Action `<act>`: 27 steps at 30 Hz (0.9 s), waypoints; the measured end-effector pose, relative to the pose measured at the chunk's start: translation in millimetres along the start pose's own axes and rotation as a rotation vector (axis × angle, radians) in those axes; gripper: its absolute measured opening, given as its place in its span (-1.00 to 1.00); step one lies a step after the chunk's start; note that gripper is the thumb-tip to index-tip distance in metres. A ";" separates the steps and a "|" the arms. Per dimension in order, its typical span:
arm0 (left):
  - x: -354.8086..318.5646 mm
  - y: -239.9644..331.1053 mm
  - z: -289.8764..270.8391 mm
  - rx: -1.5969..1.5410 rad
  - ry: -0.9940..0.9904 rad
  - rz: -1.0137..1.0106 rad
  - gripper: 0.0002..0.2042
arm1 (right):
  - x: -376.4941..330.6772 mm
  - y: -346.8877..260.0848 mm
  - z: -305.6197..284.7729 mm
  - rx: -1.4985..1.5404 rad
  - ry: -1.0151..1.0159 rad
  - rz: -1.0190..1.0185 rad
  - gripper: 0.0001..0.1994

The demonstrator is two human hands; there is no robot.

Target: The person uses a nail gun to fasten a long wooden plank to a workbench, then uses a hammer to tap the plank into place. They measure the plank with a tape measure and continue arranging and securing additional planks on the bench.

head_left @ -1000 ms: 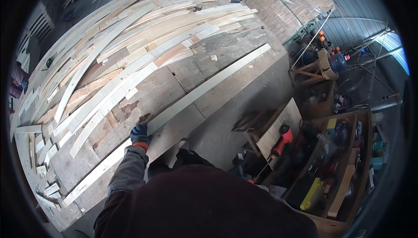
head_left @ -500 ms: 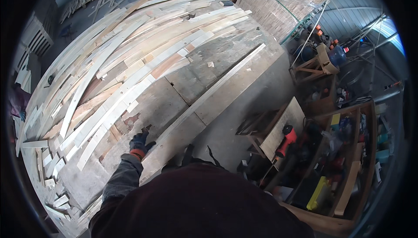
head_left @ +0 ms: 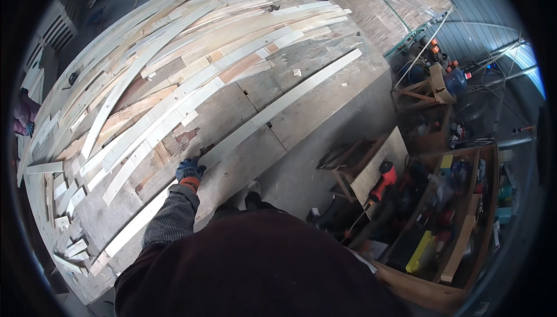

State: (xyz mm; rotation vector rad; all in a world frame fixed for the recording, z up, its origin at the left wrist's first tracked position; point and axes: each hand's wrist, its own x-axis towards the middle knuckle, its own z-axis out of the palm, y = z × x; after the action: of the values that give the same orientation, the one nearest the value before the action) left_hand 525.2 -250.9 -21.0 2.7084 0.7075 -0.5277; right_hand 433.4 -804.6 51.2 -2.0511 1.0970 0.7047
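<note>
My left hand [head_left: 190, 172], in a blue work glove with an orange cuff, is over a long pale wooden strip [head_left: 278, 105] near the front edge of the worktable. Its fingers bend round the strip, partly hiding it. The strip lies with its wide face up and runs from lower left to far right, on both sides of the hand. A small dark piece [head_left: 206, 149] is just beyond my fingertips. My right hand is out of view.
Many wooden strips [head_left: 191, 87] cover the far part of the worktable [head_left: 226, 111]. Short offcuts [head_left: 75, 248] lie at its left end. On my right stand a wooden tool rack [head_left: 490, 201] and a red power tool [head_left: 384, 182]. A person [head_left: 26, 111] is at the far left.
The long strip showed a narrow edge before and now shows its wide face. My left hand has shifted slightly along the table, its thumb no longer spread wide. The whole view has shifted a little.
</note>
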 end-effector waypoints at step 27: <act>-323.5 -7.8 115.3 -0.637 -0.255 -0.771 -0.60 | 7.4 -250.4 64.6 -0.644 -0.589 -0.644 -0.84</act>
State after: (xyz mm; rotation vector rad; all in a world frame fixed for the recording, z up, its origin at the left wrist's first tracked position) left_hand 227.0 -418.6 9.6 1.6903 1.5313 -0.6480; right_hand 643.3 -657.7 86.8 -2.2722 -0.1654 1.2947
